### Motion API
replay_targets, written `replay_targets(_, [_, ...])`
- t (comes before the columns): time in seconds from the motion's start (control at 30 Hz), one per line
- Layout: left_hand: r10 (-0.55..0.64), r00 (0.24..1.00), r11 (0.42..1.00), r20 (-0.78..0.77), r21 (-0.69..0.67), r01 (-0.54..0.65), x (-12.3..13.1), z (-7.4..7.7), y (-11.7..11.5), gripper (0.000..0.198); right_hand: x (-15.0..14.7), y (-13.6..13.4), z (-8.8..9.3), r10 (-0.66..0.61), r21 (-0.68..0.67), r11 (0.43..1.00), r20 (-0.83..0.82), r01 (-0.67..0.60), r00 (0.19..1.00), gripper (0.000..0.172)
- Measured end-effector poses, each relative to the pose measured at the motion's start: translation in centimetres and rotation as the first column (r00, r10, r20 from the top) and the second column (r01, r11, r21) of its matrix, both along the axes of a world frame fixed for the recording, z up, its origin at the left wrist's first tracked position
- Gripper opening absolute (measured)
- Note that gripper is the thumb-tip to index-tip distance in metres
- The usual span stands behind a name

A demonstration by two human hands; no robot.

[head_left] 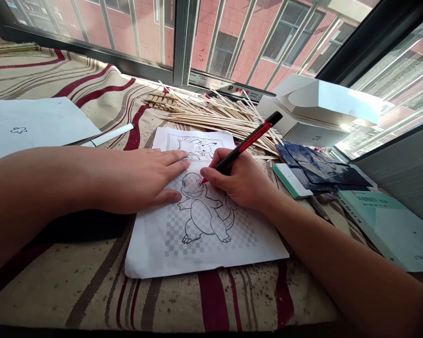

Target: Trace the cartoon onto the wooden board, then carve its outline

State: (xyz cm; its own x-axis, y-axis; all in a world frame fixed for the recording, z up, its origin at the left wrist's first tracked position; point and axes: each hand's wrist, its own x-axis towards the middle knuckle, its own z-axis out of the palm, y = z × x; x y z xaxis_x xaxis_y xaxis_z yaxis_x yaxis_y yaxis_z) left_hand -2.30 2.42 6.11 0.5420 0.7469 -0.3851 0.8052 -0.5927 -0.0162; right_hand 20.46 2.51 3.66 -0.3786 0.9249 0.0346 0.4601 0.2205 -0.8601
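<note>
A white sheet of paper (148,249) lies on the striped cloth, printed with a cartoon lizard (201,211) over a grey checker pattern and a smaller framed drawing above it. My left hand (144,180) rests flat on the sheet's left side, fingers stretched out and pointing right. Between the fingers of my right hand (243,180) is a black and red pen (255,137), tilted up to the right. Its red tip touches or nearly touches the lizard's head beside the eye on the right.
Thin wooden sticks (211,112) lie in a heap behind the sheet, below the window. To the right are a white box (313,126), dark blue packets (324,166), a white and green box (292,180) and a pale green book (391,225). Another sheet (45,122) lies left.
</note>
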Motion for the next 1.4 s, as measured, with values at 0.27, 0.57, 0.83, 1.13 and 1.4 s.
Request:
replay_targets(0.27, [0.046, 0.999, 0.998, 0.01, -0.034, -0.045, 0.49, 0.49, -0.21, 0.084, 0.23, 0.08, -0.12, 0.001, 0.018, 1.0, 0.04, -0.002, 0.999, 0.031])
replay_targets(0.57, [0.023, 0.998, 0.999, -0.055, -0.029, -0.025, 0.31, 0.34, -0.23, 0.084, 0.35, -0.05, 0.06, 0.014, 0.021, 1.0, 0.063, -0.015, 0.998, 0.03])
replay_targets(0.83, [0.046, 0.999, 0.998, 0.023, -0.038, -0.045, -0.08, 0.19, -0.14, 0.085, 0.3, 0.05, 0.22, 0.03, 0.037, 0.999, 0.062, -0.032, 0.998, 0.029])
replay_targets(1.13, [0.045, 0.999, 0.998, 0.012, -0.034, -0.045, 0.13, 0.33, -0.26, 0.085, 0.31, 0.24, -0.12, 0.001, 0.044, 0.999, 0.054, -0.003, 0.999, 0.03])
replay_targets(1.4, [0.054, 0.998, 0.998, 0.033, -0.03, -0.053, -0.02, -0.26, 0.08, 0.085, 0.06, -0.55, -0.08, 0.028, 0.024, 0.999, -0.069, -0.026, 0.997, 0.031])
